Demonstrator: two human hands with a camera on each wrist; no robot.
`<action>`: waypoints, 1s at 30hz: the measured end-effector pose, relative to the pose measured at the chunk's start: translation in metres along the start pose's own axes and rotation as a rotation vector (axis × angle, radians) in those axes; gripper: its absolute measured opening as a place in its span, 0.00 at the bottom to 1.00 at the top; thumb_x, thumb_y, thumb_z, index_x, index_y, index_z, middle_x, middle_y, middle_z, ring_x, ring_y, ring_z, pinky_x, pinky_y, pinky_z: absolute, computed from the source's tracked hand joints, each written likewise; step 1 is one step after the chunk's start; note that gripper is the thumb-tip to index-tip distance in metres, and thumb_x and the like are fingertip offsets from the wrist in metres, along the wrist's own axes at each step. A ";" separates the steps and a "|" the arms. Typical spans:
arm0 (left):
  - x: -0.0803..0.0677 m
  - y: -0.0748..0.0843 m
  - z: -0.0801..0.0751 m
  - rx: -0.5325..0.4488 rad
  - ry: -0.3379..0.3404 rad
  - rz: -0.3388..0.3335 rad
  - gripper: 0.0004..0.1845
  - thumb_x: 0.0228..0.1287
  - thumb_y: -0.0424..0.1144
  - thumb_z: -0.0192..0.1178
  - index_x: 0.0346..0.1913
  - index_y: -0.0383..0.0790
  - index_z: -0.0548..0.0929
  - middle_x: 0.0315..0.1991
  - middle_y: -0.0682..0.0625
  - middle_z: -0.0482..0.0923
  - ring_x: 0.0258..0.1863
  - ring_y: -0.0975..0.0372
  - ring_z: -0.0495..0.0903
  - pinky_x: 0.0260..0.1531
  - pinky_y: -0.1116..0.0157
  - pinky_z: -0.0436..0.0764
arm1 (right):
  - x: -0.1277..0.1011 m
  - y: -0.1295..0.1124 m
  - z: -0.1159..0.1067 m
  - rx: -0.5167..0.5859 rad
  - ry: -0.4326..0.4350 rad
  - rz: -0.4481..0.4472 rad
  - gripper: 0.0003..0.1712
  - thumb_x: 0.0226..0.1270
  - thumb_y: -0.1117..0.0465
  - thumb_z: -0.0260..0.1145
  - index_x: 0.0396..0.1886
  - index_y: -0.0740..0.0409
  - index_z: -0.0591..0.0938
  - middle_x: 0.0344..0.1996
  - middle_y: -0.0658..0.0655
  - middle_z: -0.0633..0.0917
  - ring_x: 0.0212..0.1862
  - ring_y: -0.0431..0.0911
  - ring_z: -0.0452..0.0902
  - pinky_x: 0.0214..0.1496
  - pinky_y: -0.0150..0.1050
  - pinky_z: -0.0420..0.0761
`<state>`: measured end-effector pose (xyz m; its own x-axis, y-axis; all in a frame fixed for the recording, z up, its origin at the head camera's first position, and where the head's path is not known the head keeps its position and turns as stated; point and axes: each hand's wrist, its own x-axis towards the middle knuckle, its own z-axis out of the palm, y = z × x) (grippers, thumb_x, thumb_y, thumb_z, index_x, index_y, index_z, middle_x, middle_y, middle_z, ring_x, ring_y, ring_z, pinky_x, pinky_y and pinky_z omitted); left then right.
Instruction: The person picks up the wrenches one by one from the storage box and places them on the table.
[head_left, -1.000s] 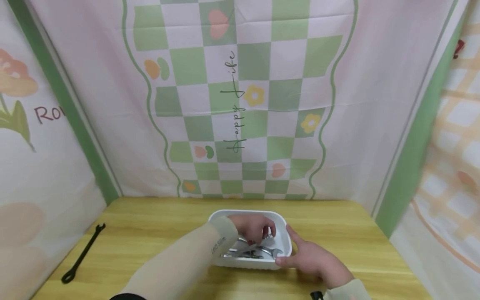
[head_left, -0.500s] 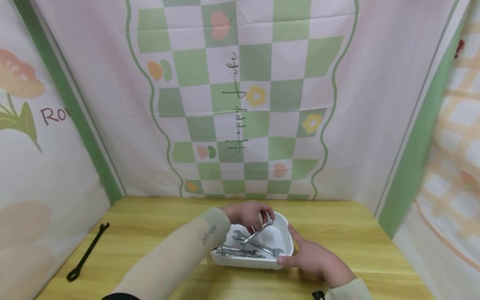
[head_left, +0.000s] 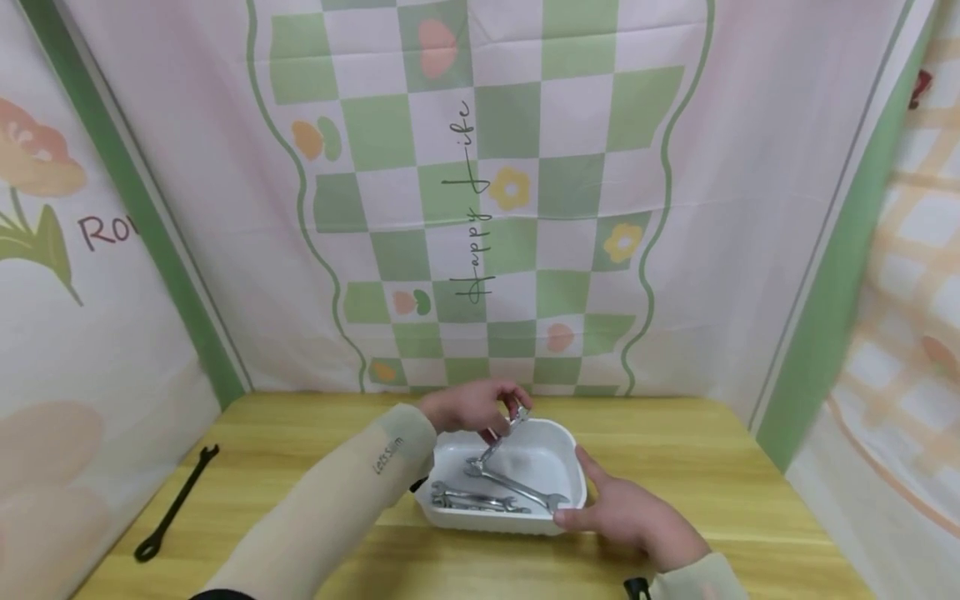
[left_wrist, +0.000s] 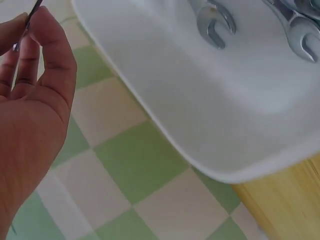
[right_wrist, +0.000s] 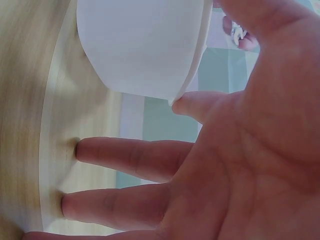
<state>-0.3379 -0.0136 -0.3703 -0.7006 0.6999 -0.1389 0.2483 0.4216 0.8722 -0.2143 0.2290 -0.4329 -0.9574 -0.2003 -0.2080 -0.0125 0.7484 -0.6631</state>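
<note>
Low at the left edge of the frame a black wrench (head_left: 174, 504) lies flat on the desk (head_left: 300, 442), well apart from everything. Toward the middle, the left hand (head_left: 468, 406) pinches the top end of a silver wrench (head_left: 497, 442), its lower jaw end down inside the white tray (head_left: 573, 467) among other wrenches (head_left: 480, 500). It looks stiff, smooth steel, likely slippery and weighty; the flat shank seems the surest hold. Lower right, the right hand (head_left: 637, 521) rests open, fingers straight against the tray's side.
</note>
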 end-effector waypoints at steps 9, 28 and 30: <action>-0.014 0.001 -0.030 -0.123 0.109 -0.013 0.25 0.55 0.18 0.60 0.57 0.36 0.76 0.46 0.40 0.73 0.37 0.52 0.77 0.34 0.56 0.85 | 0.000 -0.002 -0.003 0.010 -0.013 0.025 0.71 0.49 0.36 0.77 0.81 0.57 0.45 0.60 0.79 0.73 0.61 0.71 0.69 0.61 0.69 0.64; -0.048 -0.011 -0.064 -0.221 0.233 -0.049 0.25 0.54 0.19 0.58 0.57 0.33 0.74 0.44 0.40 0.72 0.35 0.52 0.77 0.35 0.57 0.84 | -0.002 -0.001 -0.002 0.009 -0.008 0.006 0.71 0.49 0.36 0.77 0.81 0.56 0.45 0.61 0.79 0.72 0.61 0.73 0.68 0.61 0.71 0.63; -0.052 -0.016 -0.068 -0.216 0.250 -0.063 0.25 0.54 0.19 0.58 0.58 0.33 0.73 0.44 0.40 0.73 0.36 0.52 0.77 0.35 0.57 0.84 | -0.001 -0.001 -0.003 0.005 -0.008 0.005 0.71 0.49 0.36 0.77 0.81 0.56 0.45 0.61 0.79 0.72 0.61 0.73 0.68 0.61 0.71 0.63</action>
<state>-0.3515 -0.0960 -0.3452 -0.8590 0.5023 -0.0993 0.0710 0.3089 0.9484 -0.2140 0.2300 -0.4301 -0.9552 -0.2012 -0.2173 -0.0057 0.7462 -0.6657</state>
